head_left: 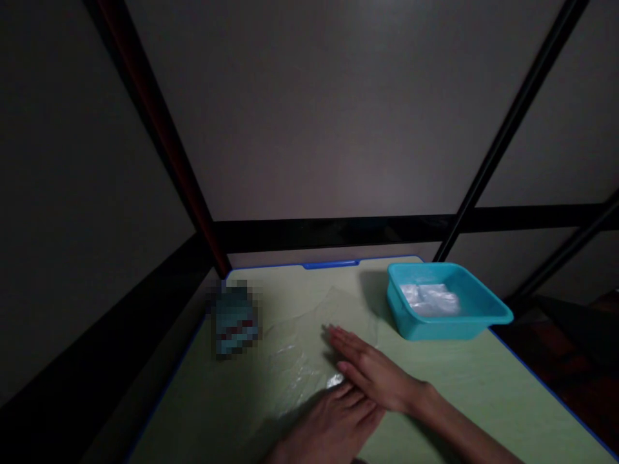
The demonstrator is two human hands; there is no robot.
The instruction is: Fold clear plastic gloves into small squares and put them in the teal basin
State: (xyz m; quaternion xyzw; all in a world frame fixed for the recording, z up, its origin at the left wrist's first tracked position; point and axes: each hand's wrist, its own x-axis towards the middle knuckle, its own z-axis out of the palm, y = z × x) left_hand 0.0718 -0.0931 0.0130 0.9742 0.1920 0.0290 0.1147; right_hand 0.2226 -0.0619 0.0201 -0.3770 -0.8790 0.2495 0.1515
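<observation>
Landmark: a turquoise basin [441,329], sitting at the far right part of the pale green surface [488,390], its open side up.
Clear plastic sheet: a thin, wrinkled film [305,341] spread on the surface to the left of the basin, reaching nearer the person than the basin does; its outline is faint, with glints along the creases, and whether it is a single sheet or a bag cannot be told.
Right hand: a bare hand [380,375] to the left of the basin and nearer the person, laid palm down over the plastic, fingers stretched out and close together, gripping nothing that shows.
Left hand: a bare hand [333,422] farther left of the basin and nearer the person than the right one, also flattened with fingers extended, nothing seen in its grasp.
Where the hands meet: the left fingertips come up against the right hand near its thumb and palm edge; which lies on top cannot be told.
Basin contents: shiny, translucent plastic [430,299], folded, lying on the basin floor.
Pixelated item: a blue-green shape with a dark red band [236,322], well left of the basin, too blurred to name.
Blue handle: a strip [331,264] on the surface's far edge, left of the basin.
Backdrop: grey panels [329,129] with dark framing, beyond the basin.
</observation>
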